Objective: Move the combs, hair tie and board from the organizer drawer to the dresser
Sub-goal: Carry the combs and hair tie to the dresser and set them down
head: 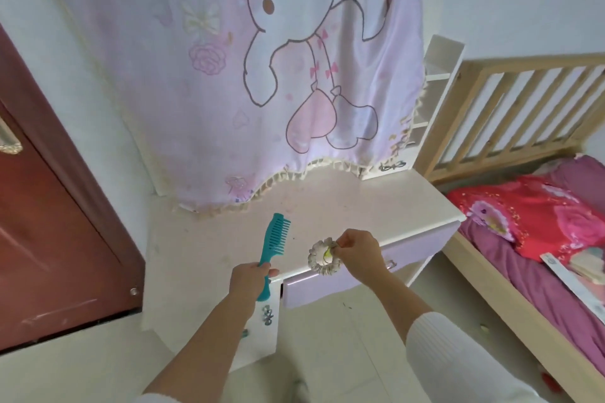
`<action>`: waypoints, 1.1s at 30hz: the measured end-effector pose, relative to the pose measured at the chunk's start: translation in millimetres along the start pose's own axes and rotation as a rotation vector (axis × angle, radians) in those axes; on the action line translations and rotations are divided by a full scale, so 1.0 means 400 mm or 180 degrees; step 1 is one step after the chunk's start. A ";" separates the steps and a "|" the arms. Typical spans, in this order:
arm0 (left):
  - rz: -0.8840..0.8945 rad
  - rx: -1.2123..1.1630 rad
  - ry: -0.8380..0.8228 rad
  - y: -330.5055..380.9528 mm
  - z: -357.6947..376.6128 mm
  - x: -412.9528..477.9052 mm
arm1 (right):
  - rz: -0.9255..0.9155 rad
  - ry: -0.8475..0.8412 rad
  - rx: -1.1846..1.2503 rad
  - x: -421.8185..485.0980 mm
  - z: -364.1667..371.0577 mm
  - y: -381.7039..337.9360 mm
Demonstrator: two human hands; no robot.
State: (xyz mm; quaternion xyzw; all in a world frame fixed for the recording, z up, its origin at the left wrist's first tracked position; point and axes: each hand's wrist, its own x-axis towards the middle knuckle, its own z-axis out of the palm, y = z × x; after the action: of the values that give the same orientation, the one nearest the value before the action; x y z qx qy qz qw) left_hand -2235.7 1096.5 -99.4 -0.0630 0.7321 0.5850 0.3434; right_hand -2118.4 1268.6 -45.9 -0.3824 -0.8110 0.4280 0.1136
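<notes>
My left hand [250,278] grips the handle of a teal wide-tooth comb [274,244], which points up and away over the front of the white dresser top [343,203]. My right hand [358,252] pinches a pale ruffled hair tie [322,258] with a yellow-green bit on it, hanging just above the dresser's front edge. No board or second comb shows in this view.
A lilac dresser drawer [343,278] sits below the hands. A pink cartoon cloth [262,75] hangs over the back of the dresser. A dark red door [49,222] stands at left. A wooden bed [523,239] with red and purple bedding is at right.
</notes>
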 end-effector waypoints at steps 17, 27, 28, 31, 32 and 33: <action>-0.0604 0.0182 0.0616 -0.009 0.161 0.324 | 0.0402 -0.0937 -0.0212 0.501 0.185 0.077; -0.0813 -0.0695 0.1224 -0.009 0.131 0.339 | 0.0922 -0.0767 0.0019 0.548 0.234 0.110; -0.0813 -0.0658 0.1264 -0.011 0.125 0.342 | 0.0970 -0.0770 -0.0022 0.546 0.235 0.114; -0.0724 -0.0136 0.1275 -0.013 0.114 0.349 | 0.1068 -0.0791 -0.0207 0.534 0.239 0.131; -0.0674 0.0140 0.1252 -0.014 0.111 0.351 | 0.1079 -0.0755 -0.0256 0.529 0.239 0.135; -0.0622 0.0440 0.1205 -0.014 0.108 0.352 | 0.1082 -0.0711 -0.0294 0.523 0.238 0.138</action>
State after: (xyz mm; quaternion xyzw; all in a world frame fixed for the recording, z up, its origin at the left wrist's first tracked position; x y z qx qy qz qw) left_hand -2320.9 1177.2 -188.5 -0.2186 0.8122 0.4752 0.2584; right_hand -2280.8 1379.8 -176.8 -0.4687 -0.7611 0.4431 -0.0685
